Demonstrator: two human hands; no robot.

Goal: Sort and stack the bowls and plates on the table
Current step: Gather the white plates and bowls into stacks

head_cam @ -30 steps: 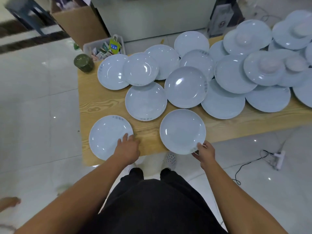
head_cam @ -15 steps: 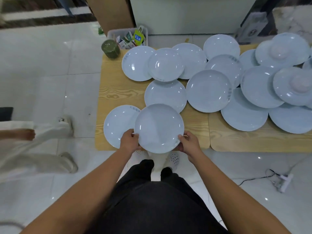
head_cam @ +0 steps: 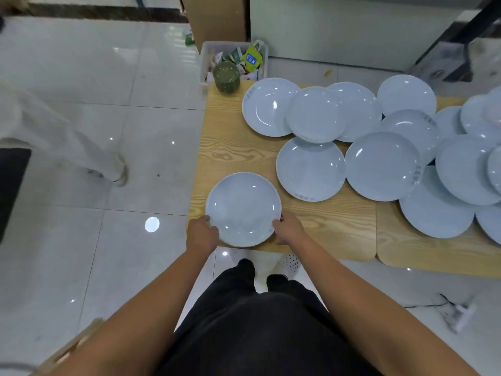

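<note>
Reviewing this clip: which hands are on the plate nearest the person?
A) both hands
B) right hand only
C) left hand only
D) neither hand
A: the left hand and the right hand each hold an opposite edge of the plate.

A pale blue round plate (head_cam: pixel 243 208) was level and face up over the near left corner of the tabletop (head_cam: pixel 233 153), its rim gripped on either side by the left hand (head_cam: pixel 202 234) and right hand (head_cam: pixel 288 229). Beyond it, other plates (head_cam: pixel 382 165) of the same pale blue lay face up, overlapping loosely toward the right.
</note>
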